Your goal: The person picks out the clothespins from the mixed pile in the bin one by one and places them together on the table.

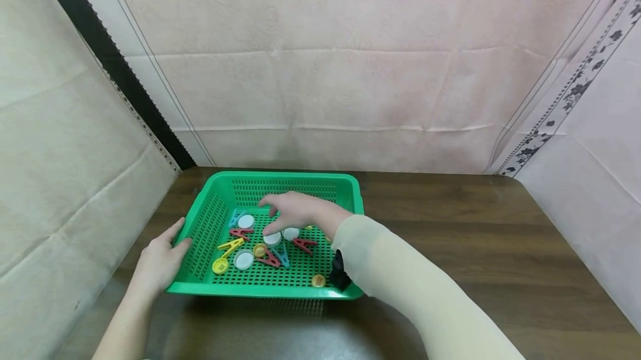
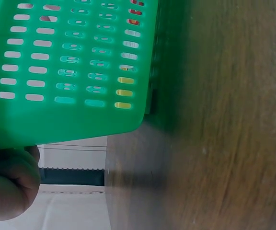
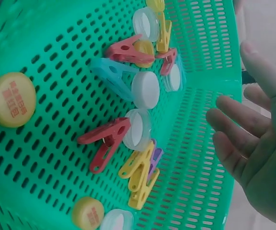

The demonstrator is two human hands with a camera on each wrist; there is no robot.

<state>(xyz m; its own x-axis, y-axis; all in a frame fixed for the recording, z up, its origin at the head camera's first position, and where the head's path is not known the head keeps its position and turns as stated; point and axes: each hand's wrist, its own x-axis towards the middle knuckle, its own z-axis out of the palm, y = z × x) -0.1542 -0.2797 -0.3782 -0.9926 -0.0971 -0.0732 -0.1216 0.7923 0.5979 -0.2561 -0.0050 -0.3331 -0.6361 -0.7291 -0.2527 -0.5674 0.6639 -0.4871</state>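
Note:
A green plastic basket (image 1: 260,290) holds clothespins and round bottle caps. At its left rim is my left hand (image 1: 159,262), gripping the edge; the left wrist view shows curled fingers by the basket's side wall (image 2: 75,120). My right hand (image 1: 292,211) hovers over the basket with fingers spread, holding nothing. In the right wrist view a red clothespin (image 3: 107,141), a blue clothespin (image 3: 111,76), a white cap (image 3: 145,90) and a gold cap (image 3: 12,99) with red print lie on the basket floor. Yellow clothespins (image 3: 140,167) overlap a purple one (image 3: 155,158).
The basket stands on a brown wooden table (image 1: 450,226), close to its back edge. Pale cloth (image 1: 325,87) hangs behind the table, with more at both sides. A black band (image 1: 338,274) is on the right wrist.

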